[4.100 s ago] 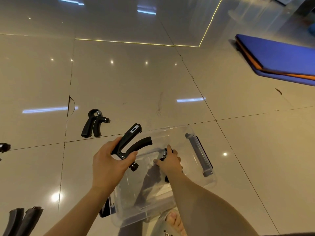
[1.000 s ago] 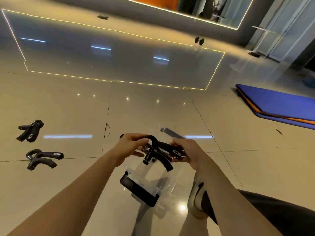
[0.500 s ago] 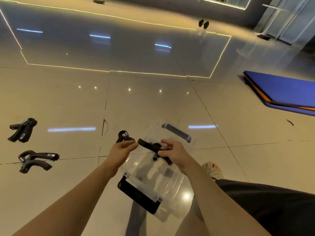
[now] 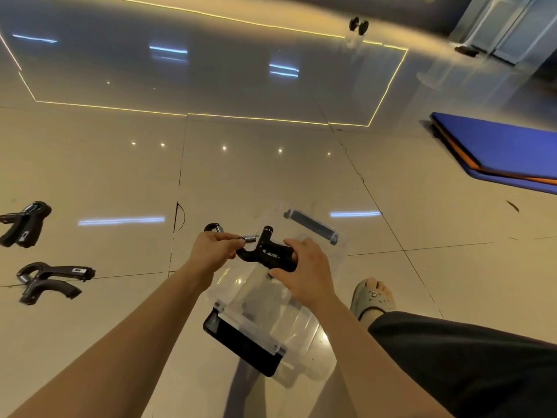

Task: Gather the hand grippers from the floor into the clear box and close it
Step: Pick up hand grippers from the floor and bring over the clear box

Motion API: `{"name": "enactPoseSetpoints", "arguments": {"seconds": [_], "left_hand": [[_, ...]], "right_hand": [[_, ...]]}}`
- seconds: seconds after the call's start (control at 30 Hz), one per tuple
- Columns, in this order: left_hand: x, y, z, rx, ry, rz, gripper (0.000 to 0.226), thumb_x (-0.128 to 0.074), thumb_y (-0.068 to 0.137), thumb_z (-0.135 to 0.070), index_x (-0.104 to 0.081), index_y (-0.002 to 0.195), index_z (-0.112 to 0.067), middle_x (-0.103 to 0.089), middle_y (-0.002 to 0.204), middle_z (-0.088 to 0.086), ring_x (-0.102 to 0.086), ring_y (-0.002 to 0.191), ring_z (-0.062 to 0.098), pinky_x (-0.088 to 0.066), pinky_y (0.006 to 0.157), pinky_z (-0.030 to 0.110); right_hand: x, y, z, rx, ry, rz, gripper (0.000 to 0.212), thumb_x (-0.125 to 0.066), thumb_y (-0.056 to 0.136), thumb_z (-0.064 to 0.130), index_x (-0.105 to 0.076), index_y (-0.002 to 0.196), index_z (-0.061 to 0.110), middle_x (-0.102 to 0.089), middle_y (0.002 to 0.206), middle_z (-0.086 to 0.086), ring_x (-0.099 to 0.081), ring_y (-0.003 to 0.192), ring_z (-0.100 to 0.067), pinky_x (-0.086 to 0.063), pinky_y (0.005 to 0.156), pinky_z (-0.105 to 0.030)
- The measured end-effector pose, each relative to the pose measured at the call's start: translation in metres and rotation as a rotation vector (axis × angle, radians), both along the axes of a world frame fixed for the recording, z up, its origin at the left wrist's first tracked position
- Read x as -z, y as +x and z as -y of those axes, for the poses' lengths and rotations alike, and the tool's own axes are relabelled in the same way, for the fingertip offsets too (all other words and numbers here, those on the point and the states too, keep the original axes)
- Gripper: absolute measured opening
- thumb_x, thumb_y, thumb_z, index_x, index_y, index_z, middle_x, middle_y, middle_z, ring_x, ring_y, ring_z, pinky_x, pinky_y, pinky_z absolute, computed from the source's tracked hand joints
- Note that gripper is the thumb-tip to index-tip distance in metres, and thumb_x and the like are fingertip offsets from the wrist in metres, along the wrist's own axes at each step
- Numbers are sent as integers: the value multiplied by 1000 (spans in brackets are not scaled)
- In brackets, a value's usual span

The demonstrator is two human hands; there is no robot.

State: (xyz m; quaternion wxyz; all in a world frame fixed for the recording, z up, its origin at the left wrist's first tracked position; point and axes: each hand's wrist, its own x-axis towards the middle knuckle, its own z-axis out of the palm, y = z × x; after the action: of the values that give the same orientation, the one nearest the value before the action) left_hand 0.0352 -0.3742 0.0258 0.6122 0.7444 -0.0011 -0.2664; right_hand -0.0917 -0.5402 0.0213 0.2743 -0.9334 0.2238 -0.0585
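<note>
The clear box (image 4: 289, 324) stands open on the floor in front of me, with a black latch at its near end (image 4: 241, 346) and another at its far end (image 4: 312, 226). Over it I hold a black hand gripper (image 4: 265, 251). My right hand (image 4: 304, 274) grips its handles, and my left hand (image 4: 215, 250) pinches its spring end. A black loop (image 4: 212, 227) shows just behind my left hand, mostly hidden. Two more hand grippers lie on the floor at the left, one farther (image 4: 25, 223) and one nearer (image 4: 49, 279).
A blue and orange mat (image 4: 497, 149) lies at the right. A dumbbell (image 4: 358, 25) sits far back. My foot in a grey clog (image 4: 373, 297) and my leg in dark shorts (image 4: 470, 366) are right of the box. Glossy floor tiles surround everything.
The gripper has turned between my hands above the box, its spring end now towards my left hand. My view has tilted down a little.
</note>
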Motion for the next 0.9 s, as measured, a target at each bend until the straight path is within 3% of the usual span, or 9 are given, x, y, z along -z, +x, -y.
{"name": "enactPoseSetpoints", "arguments": {"seconds": [0.07, 0.13, 0.23, 0.3, 0.5, 0.6, 0.7, 0.8, 0.9], "left_hand": [[0, 1, -2, 4, 12, -1, 7, -73, 89, -6, -77, 95, -8, -70, 83, 11, -55, 72, 16, -43, 63, 23], [2, 0, -5, 22, 16, -13, 9, -72, 90, -6, -77, 98, -8, -72, 87, 12, -55, 75, 16, -42, 64, 23], [8, -3, -5, 52, 8, -7, 14, -72, 91, -9, -76, 104, -9, -76, 95, 14, -60, 84, 18, -45, 71, 24], [11, -8, -3, 70, 2, 17, 14, -71, 91, -9, -77, 105, -9, -77, 93, 11, -62, 88, 18, -44, 73, 25], [27, -16, 3, 46, 97, 307, 20, -74, 91, -22, -76, 110, -17, -68, 103, -3, -61, 94, 10, -44, 81, 24], [44, -14, -3, 103, 250, 386, 39, -70, 93, -34, -67, 128, -17, -65, 116, 7, -60, 96, 16, -43, 81, 27], [58, -21, -10, 100, 329, 342, 43, -66, 96, -35, -65, 133, -14, -69, 114, 6, -59, 92, 12, -44, 81, 28], [60, -37, -9, -15, 206, 227, 40, -67, 96, -32, -67, 132, -16, -70, 116, 8, -62, 99, 16, -47, 88, 31], [58, -58, -9, -54, 113, 106, 29, -70, 94, -27, -70, 122, -21, -69, 104, 14, -61, 89, 22, -50, 79, 32]], "right_hand": [[0, 0, 1, -48, -90, -6, 82, -79, 76, 54, -42, 146, 34, -42, 128, 6, -41, 118, -15, -34, 108, -32], [2, 2, -1, -93, -40, -25, 94, -80, 75, 52, -28, 153, 38, -38, 143, 7, -38, 131, -16, -29, 116, -38], [6, 4, -5, -91, 67, -110, 109, -81, 73, 49, -10, 156, 44, -46, 146, 9, -50, 130, -18, -39, 114, -47], [6, 3, -7, -79, 128, -186, 117, -84, 74, 45, -4, 159, 40, -50, 148, 6, -54, 129, -19, -45, 110, -43], [11, -1, -8, -30, 175, -249, 109, -85, 79, 32, -12, 160, 29, -49, 150, 0, -50, 135, -21, -42, 107, -37], [24, -4, -2, 35, 216, -297, 109, -86, 78, 26, -13, 160, 29, -50, 151, -1, -50, 136, -23, -42, 107, -36], [39, -2, 2, 74, 274, -413, 119, -88, 75, 20, -6, 162, 24, -43, 157, -6, -44, 141, -27, -40, 112, -42], [56, 10, 5, 116, 335, -468, 123, -89, 73, 17, -4, 162, 22, -36, 161, -7, -37, 146, -29, -35, 118, -48], [71, 19, 5, 131, 339, -496, 124, -89, 72, 20, -5, 162, 22, -35, 161, -6, -37, 146, -30, -36, 117, -48]]}}
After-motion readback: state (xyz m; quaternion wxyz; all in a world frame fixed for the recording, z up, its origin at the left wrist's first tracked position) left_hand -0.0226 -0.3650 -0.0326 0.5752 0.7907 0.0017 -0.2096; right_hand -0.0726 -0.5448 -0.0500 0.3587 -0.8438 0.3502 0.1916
